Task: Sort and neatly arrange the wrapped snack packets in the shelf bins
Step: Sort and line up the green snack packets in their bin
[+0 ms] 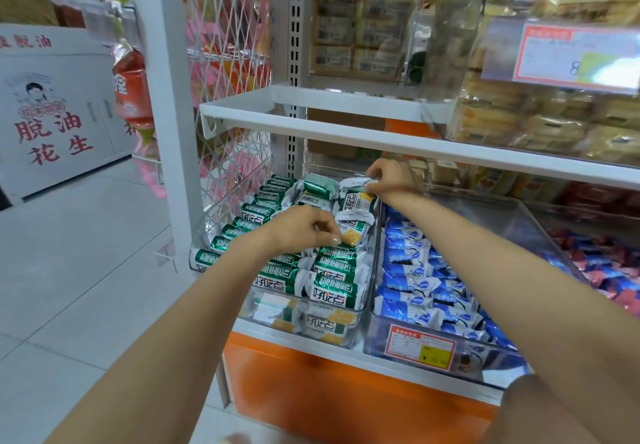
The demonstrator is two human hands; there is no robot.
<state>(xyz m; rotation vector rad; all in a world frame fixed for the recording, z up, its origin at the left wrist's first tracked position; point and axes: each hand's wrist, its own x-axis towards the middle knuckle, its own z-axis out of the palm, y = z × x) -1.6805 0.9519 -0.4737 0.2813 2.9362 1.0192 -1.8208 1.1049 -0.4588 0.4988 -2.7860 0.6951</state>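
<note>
Currently green snack packets [334, 272] fill the left clear bin [358, 331]. Left hand [301, 229], forearm stretched forward, pinches a yellow-print packet [351, 236] mid-bin. Right hand [391, 177] pinches a rear packet [356, 201]. Its fingertips are mostly hidden behind the knuckles.

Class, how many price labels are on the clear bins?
2: a price label fronting the blue-packet bin, another label on the upper-shelf bin, top right. Others may be hidden.
</note>
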